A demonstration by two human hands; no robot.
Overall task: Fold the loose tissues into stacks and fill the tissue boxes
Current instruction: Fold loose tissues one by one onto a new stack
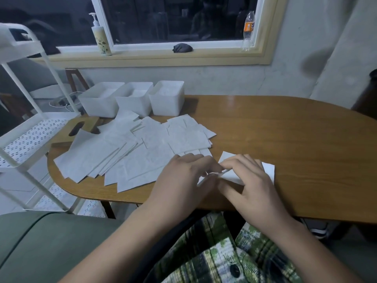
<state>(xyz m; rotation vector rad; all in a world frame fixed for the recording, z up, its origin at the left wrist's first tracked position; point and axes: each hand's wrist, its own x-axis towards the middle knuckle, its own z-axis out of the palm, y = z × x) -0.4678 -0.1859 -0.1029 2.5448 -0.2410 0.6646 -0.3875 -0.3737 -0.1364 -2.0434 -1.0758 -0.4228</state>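
Two hands, left hand [183, 172] and right hand [247, 176], pinch the tissue [268, 170] under their curled fingers [234, 162].

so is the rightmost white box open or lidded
Open: the rightmost white box has no lid, and its inside shows from above.

Bench [285, 139] access: right side open.
Loose tissues [130, 152] cover the left; three tissue boxes [132, 99] block the far-left edge.

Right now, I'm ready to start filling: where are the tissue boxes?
In the head view, the three tissue boxes stand side by side at the far left of the table, just behind the loose tissues.
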